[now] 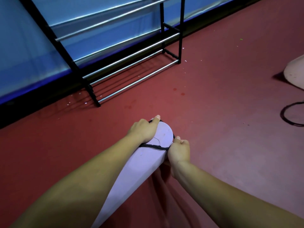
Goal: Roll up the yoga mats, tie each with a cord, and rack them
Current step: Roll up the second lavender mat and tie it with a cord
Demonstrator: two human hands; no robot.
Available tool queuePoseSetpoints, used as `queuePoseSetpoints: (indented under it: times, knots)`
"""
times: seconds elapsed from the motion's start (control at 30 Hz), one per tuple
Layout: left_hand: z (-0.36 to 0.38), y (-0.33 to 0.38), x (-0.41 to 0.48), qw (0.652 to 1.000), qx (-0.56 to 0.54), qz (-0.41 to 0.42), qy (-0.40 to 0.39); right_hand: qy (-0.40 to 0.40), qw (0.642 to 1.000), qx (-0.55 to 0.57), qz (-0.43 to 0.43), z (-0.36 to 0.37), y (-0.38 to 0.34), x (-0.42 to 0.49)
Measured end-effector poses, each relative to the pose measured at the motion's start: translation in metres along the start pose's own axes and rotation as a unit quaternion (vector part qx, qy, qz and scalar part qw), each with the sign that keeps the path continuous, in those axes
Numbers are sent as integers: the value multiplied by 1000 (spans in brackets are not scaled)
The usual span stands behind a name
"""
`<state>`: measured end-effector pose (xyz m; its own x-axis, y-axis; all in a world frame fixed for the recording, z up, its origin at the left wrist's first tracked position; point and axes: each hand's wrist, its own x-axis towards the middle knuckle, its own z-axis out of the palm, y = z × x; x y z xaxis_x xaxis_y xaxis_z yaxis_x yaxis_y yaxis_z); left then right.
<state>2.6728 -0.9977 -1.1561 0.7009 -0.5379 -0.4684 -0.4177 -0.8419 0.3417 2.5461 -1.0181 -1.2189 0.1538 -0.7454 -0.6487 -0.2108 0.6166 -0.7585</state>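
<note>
From the head camera, a rolled lilac yoga mat runs from the bottom of the picture away from the person, its round spiral end tilted up over the red floor. A black cord crosses the roll just behind that end and loops round its far rim. The left hand lies curled over the left side of the mat's end, fingers pressing on the cord where it passes over the top. The right hand is closed in a fist at the right side of the roll, pinching the cord where it comes off the mat.

Beyond the hands, against a blue wall pad, stands a black rack with silver bars; no mats show on the bars in view. At the right edge lie part of another pale mat and a second black cord looped on the floor, well apart from the hands.

The step in hand looks like the tying: the mat is rolled and the cord is round it, but whether a knot is made cannot be told. The next move would call for pulling the cord snug while the left hand keeps the roll from springing open, then knotting it before carrying the mat to the rack.
</note>
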Motion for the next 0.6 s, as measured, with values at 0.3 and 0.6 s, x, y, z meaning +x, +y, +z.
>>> queuePoseSetpoints:
  times: [0.3, 0.6]
  knots:
    - [-122, -20, -21, 985, -64, 12, 162, -29, 985, 18, -169, 74, -85, -53]
    - [-308, -61, -120, 919, -201, 12, 338, -107, 932, -23, -346, 150, -221, -223]
